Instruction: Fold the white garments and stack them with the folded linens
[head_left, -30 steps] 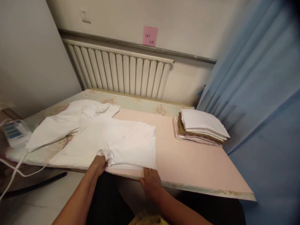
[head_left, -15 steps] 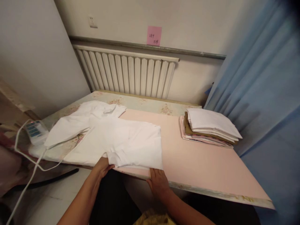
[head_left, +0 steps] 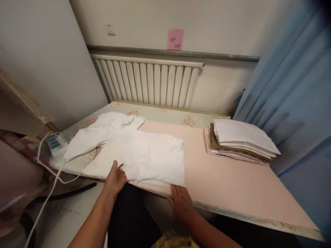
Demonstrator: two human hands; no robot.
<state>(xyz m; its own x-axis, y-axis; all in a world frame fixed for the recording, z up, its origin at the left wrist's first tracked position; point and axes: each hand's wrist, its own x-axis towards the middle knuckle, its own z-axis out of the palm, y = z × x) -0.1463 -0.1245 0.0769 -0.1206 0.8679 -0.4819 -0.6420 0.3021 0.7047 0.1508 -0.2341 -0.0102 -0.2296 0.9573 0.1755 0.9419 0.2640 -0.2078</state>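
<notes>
A white shirt [head_left: 144, 151] lies spread on the table, its sleeves toward the left and its straight hem on the right. My left hand [head_left: 116, 177] rests at the shirt's near edge, thumb raised and apart from the fingers; some fingertips are hidden. At the near right corner of the hem, my right hand [head_left: 179, 199] lies with its fingers stretched flat, touching the cloth, and its thumb at the table edge. Both hands appear open, with no cloth pinched.
The table's pink top [head_left: 232, 186] has a folded stack of clothes [head_left: 243, 137] at the right. A power strip [head_left: 57, 144] with a white cable sits at the left. Behind are a radiator [head_left: 152, 82] and a pink note [head_left: 175, 39]; a blue curtain [head_left: 289, 86] hangs at the right.
My left hand has let go of the shirt's near edge and its thumb has lifted; the cloth there lies flatter. My right hand stays at the hem corner. The view has shifted slightly left.
</notes>
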